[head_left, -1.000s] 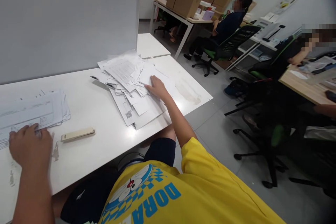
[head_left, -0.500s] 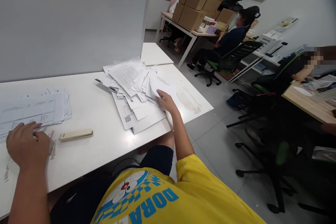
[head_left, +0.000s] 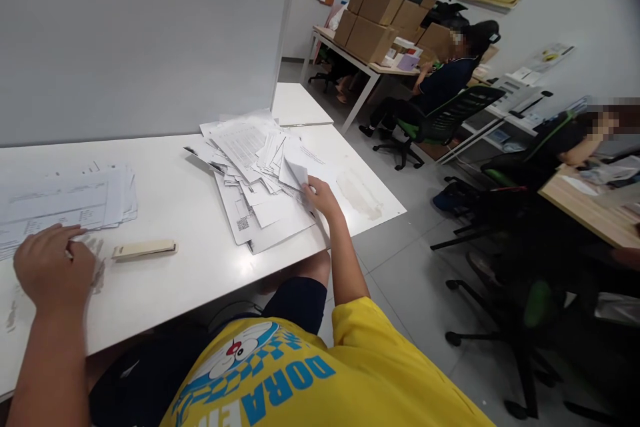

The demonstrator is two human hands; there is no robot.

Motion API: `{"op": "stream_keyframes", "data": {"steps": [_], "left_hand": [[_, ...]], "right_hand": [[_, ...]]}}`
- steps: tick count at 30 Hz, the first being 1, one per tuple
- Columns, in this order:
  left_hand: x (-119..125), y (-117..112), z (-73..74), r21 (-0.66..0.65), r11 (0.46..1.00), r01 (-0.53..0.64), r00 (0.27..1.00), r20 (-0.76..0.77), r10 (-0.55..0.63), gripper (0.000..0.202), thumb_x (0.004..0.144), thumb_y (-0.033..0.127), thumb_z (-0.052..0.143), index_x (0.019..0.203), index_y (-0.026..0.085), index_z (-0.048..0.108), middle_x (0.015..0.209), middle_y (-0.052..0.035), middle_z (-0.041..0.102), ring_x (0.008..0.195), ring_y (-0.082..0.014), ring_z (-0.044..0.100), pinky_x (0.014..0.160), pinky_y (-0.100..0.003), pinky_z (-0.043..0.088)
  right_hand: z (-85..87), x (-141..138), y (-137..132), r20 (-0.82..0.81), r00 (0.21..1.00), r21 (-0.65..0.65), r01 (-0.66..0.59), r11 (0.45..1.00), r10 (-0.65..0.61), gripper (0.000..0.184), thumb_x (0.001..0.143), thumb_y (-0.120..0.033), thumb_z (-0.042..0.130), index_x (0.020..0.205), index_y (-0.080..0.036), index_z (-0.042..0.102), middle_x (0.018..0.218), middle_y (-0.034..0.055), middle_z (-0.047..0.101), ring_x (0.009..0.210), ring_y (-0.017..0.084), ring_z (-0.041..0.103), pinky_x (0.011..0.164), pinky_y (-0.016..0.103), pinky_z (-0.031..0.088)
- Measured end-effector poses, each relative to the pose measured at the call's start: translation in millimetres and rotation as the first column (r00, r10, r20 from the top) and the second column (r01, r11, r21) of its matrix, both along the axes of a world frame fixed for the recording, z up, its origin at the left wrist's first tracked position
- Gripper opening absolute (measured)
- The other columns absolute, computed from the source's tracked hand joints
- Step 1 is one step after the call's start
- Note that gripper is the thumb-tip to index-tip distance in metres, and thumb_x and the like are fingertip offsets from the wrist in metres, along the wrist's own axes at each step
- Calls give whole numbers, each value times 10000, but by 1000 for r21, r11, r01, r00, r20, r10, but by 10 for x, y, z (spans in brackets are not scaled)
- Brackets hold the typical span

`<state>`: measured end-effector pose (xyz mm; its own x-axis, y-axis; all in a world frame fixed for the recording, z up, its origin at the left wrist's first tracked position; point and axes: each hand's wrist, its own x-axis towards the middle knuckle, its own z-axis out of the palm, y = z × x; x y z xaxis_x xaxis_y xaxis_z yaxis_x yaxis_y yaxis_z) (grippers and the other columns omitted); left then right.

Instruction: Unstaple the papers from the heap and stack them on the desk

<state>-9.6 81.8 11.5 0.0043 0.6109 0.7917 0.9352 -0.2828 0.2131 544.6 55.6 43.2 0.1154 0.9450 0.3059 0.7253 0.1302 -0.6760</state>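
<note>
Paperwork in two lots on the white desk (head_left: 175, 213): loose heap (head_left: 255, 167) of printed sheets on the right side, squared stack (head_left: 65, 197) on the left. Right hand (head_left: 320, 195) at the near edge of the heap, fingers pinched on the corner of a single sheet (head_left: 295, 170), that corner lifted and curled off the pile. Left hand (head_left: 53, 267) flat and relaxed, fingers loosely spread, holding nothing, resting on the lower edge of the stack. Cream stapler (head_left: 144, 249) lying flat on the desk between the two lots, just beside the left hand, untouched.

Judged from the lie of things, sorting about midway: a fair number of sheets gathered and aligned on the left, a good many unsorted on the right, fanned and overlapping at all angles. One sheet in hand, not yet clear of the heap.

Beyond the desk: grey partition (head_left: 140, 40), cardboard boxes (head_left: 380, 20) on a far table, two other people seated in office chairs.
</note>
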Motion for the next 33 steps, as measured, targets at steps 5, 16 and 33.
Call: {"op": "stream_keyframes", "data": {"steps": [5,16,33], "left_hand": [[374,-322,142,123,982,143,988,-85,-133,274,735,98,540,904,240,701,858,7,755,1043,-295,714,916,-565,579],[2503,-1255,248,-88,517,851,29,992,122,823,751,770,593,1340,196,565,1250,-156,688,1190,-312,644,991,-480,563],[1527,-1176,32,-253,830,497,507,861,-41,627,765,614,695,1184,157,600,1098,-135,706,1056,-271,673,952,-432,560]], "right_hand": [[260,-285,-263,-356,894,268,377,887,-273,322,918,-455,456,724,-218,556,760,48,623,855,216,608,831,361,508],[331,-1542,-1048,-992,45,-104,251,963,-119,192,812,-368,650,927,-214,659,1046,51,741,1123,207,666,1110,370,475],[-213,-1359,-1059,-772,619,-91,-333,939,145,359,796,-483,702,1066,-251,660,1047,52,740,1043,262,666,975,423,513]]}}
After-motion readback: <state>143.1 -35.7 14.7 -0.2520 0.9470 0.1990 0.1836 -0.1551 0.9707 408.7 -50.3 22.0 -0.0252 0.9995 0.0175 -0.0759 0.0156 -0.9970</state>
